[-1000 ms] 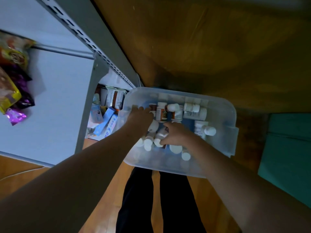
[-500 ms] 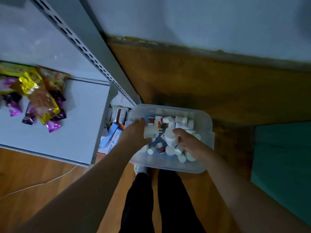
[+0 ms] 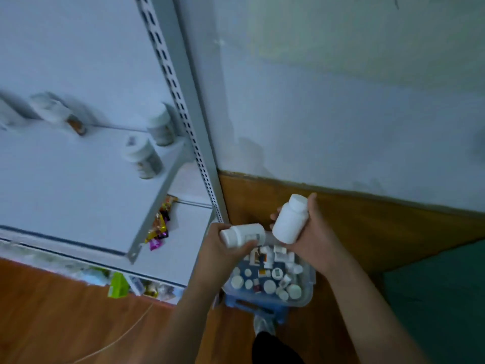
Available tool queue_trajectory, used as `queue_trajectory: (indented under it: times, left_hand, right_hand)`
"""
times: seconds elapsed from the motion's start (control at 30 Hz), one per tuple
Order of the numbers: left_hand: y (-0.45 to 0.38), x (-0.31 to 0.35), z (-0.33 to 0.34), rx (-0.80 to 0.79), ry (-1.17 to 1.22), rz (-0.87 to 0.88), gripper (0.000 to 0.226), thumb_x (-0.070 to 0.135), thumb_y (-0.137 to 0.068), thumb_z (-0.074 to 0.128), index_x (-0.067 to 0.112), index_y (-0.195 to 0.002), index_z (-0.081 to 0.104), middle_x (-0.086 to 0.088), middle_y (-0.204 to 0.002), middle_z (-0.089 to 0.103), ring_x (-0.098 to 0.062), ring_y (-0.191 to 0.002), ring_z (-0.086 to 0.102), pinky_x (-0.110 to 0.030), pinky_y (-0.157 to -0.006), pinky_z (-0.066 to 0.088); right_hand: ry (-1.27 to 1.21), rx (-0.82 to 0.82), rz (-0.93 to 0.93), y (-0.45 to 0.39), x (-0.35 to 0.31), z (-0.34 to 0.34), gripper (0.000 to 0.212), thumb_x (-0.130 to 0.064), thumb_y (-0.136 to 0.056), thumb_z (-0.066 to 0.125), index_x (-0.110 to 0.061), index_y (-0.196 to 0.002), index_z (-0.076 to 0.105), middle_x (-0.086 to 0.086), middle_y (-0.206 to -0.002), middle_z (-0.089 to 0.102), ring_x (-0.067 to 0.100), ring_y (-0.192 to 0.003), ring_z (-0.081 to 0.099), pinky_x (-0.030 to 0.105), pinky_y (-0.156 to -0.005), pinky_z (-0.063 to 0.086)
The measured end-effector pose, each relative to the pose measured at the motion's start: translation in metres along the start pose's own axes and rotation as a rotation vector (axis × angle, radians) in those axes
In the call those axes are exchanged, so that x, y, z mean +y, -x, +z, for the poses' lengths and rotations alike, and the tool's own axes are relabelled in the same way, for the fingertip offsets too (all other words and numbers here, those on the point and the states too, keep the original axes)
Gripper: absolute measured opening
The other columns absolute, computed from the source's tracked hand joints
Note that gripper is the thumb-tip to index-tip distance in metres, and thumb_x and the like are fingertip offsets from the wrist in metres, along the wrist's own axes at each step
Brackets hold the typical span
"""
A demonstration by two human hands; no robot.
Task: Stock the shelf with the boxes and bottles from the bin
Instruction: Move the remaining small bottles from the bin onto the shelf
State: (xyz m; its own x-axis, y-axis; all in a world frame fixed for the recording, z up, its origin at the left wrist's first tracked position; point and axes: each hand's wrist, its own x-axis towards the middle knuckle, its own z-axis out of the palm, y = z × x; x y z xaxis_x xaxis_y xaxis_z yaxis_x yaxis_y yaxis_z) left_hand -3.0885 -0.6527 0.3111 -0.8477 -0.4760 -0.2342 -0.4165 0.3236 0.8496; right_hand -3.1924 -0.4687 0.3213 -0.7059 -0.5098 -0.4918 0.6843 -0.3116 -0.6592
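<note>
Trousers (image 3: 275, 349) and one shoe (image 3: 263, 324) show at the bottom edge, just below the bin (image 3: 309, 279), which serves as the landmark. A blue stool (image 3: 252, 306) shows under the bin's near edge, and a wood floor (image 3: 65, 311) runs left of it, with a thin cord (image 3: 118, 340) trailing across the boards. The bin is clear plastic and holds many small white-capped bottles (image 3: 267, 285), some upright, some on their sides, with a few small boxes among them; the labels are too blurred to read.

Above the bin's far-left corner the left hand (image 3: 223, 248) grips a white bottle (image 3: 242, 234) lying roughly level, cap toward the left, thumb under it and fingers curled over the top. Just right of it, above the bin's far edge, the right hand (image 3: 312, 232) holds a second bottle (image 3: 290, 219) tilted with its cap up, fingers wrapped round the back and the thumb tip showing at its left side. The two bottles are near each other but do not touch. Both are clear of the bin.

Left of the bin stands the shelf (image 3: 78, 193), pale grey, with a slotted upright (image 3: 181, 106) rising beside the bin's far-left corner. On its lower board, closest to the bin, lie bright snack packets (image 3: 158, 227). On the board above stand two jars (image 3: 147, 158) with pale lids near the upright, and farther left more blurred jars (image 3: 52, 111). A green box (image 3: 118, 285) sits on the lowest level at floor height. Beyond the bin a wood skirting (image 3: 367, 219) meets a pale wall (image 3: 341, 101). To the bin's right lies a green mat (image 3: 441, 298).
</note>
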Motion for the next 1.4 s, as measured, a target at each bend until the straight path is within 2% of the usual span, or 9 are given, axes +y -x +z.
queue_trajectory:
  times: [0.13,0.3,0.43,0.6,0.8,0.93,1.07,1.2,1.4]
  left_hand:
    - [0.048,0.032,-0.071,0.023,0.162,0.096,0.059,0.058,-0.059,0.082,0.023,-0.101,0.062,0.005,-0.093,0.070,-0.009,-0.085,0.068,-0.025,-0.071,0.058]
    - [0.114,0.038,-0.161,0.135,0.495,0.146,0.057,0.049,-0.064,0.075,0.015,-0.110,0.068,0.004,-0.096,0.075,-0.010,-0.089,0.069,-0.015,-0.069,0.050]
    - [0.149,0.017,-0.216,0.293,0.767,0.034,0.059,0.054,-0.065,0.066,0.016,-0.110,0.068,-0.006,-0.099,0.075,-0.020,-0.091,0.071,-0.029,-0.074,0.055]
    - [0.170,-0.013,-0.266,0.356,0.883,-0.011,0.052,0.049,-0.074,0.064,0.020,-0.118,0.063,-0.008,-0.105,0.074,-0.026,-0.099,0.071,-0.046,-0.089,0.057]
    - [0.150,-0.034,-0.300,0.383,0.816,-0.013,0.048,0.048,-0.076,0.064,0.020,-0.114,0.063,-0.013,-0.105,0.071,-0.031,-0.099,0.070,-0.051,-0.087,0.058]
    - [0.112,-0.046,-0.319,0.348,0.779,-0.023,0.053,0.048,-0.076,0.066,0.020,-0.121,0.059,-0.011,-0.110,0.069,-0.029,-0.104,0.068,-0.053,-0.093,0.055]
    - [0.061,-0.058,-0.350,0.319,0.712,-0.024,0.031,0.026,-0.098,0.057,0.024,-0.128,0.053,-0.010,-0.116,0.065,-0.027,-0.108,0.064,-0.051,-0.098,0.052]
    - [0.012,-0.066,-0.389,0.286,0.625,-0.038,0.031,0.013,-0.102,0.044,0.027,-0.130,0.047,-0.008,-0.123,0.059,-0.025,-0.113,0.060,-0.047,-0.102,0.048]
    - [-0.046,-0.086,-0.431,0.363,0.413,-0.019,0.027,0.019,-0.092,0.068,0.025,-0.116,0.059,0.000,-0.108,0.070,-0.019,-0.103,0.066,-0.040,-0.097,0.053]
  right_hand:
    - [0.200,-0.115,-0.161,0.059,-0.013,0.071,0.071,-0.064,-0.045,0.089,-0.021,-0.100,0.074,0.009,-0.102,0.073,0.024,-0.104,0.067,0.047,-0.100,0.048]
    - [0.401,-0.134,-0.355,0.102,0.006,0.165,0.051,-0.043,-0.075,0.067,-0.017,-0.118,0.060,0.011,-0.104,0.074,0.022,-0.097,0.070,0.036,-0.084,0.056]
    - [0.433,-0.172,-0.398,0.110,0.047,0.225,0.055,-0.050,-0.069,0.069,-0.023,-0.116,0.060,0.005,-0.096,0.074,0.024,-0.092,0.068,0.045,-0.083,0.052]
    - [0.494,-0.264,-0.379,0.112,0.089,0.276,0.054,-0.046,-0.072,0.069,-0.022,-0.120,0.058,0.006,-0.101,0.073,0.022,-0.092,0.069,0.033,-0.069,0.052]
    - [0.633,-0.291,-0.400,0.083,0.108,0.309,0.030,-0.046,-0.083,0.068,-0.034,-0.109,0.060,-0.001,-0.107,0.069,0.016,-0.099,0.067,0.034,-0.082,0.056]
    - [0.731,-0.220,-0.453,0.040,0.115,0.323,0.032,-0.054,-0.083,0.063,-0.034,-0.107,0.058,-0.005,-0.104,0.065,0.011,-0.100,0.063,0.030,-0.081,0.051]
    - [0.757,-0.189,-0.476,-0.008,0.123,0.345,0.021,-0.040,-0.092,0.062,-0.027,-0.108,0.056,-0.002,-0.102,0.064,0.011,-0.094,0.061,0.025,-0.071,0.046]
    - [0.785,-0.180,-0.486,-0.054,0.129,0.375,0.011,-0.034,-0.093,0.062,-0.028,-0.101,0.056,0.000,-0.098,0.065,0.011,-0.086,0.061,0.025,-0.068,0.046]
    - [0.851,-0.189,-0.535,-0.114,0.138,0.418,0.022,-0.029,-0.093,0.063,-0.029,-0.112,0.053,-0.009,-0.097,0.065,0.003,-0.085,0.061,0.019,-0.066,0.045]
